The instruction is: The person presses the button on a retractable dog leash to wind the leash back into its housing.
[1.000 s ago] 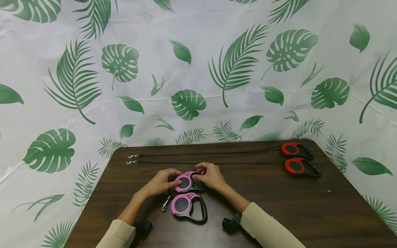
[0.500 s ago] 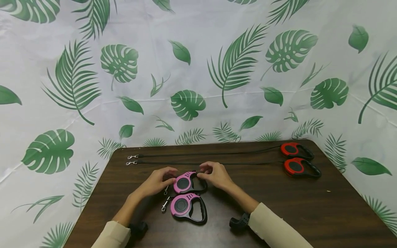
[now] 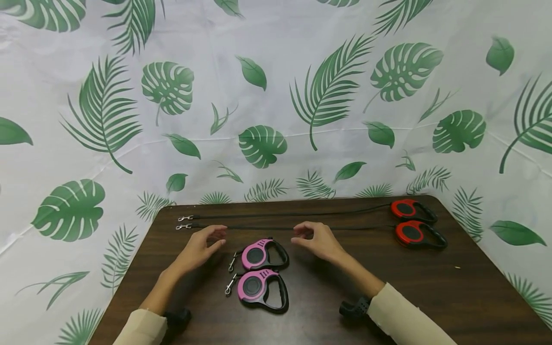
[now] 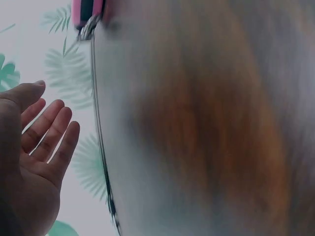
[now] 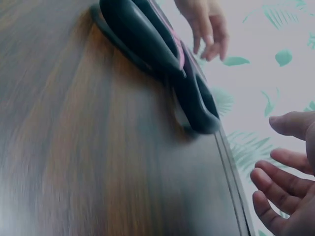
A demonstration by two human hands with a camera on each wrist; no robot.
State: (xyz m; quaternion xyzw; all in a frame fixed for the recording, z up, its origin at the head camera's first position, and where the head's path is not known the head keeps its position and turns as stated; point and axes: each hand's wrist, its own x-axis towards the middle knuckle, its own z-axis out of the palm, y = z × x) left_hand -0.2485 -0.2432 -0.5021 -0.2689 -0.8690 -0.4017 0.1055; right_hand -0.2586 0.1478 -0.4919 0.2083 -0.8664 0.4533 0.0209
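Observation:
Two pink-and-black retractable dog leashes lie one in front of the other at mid-table. The far pink leash (image 3: 254, 256) and the near pink leash (image 3: 252, 286) both have black loop handles to the right. Their metal clips (image 3: 228, 289) lie at the left. My left hand (image 3: 199, 249) hovers left of the far leash, fingers relaxed and holding nothing. To its right, my right hand (image 3: 319, 242) is held off the handle, thumb and fingers apart. In the left wrist view a pink casing (image 4: 87, 12) shows at the top; in the right wrist view the black handles (image 5: 142, 37) show blurred.
Two red retractable leashes, one far (image 3: 405, 208) and one nearer (image 3: 409, 232), lie at the back right. Their black cords stretch left across the table (image 3: 366, 287) to metal clips (image 3: 184, 226). A leaf-printed cloth (image 3: 267, 96) hangs behind.
Both hands have let go of the far pink leash and drawn apart, the left hand leftward and the right hand rightward. Its clip has come into full view.

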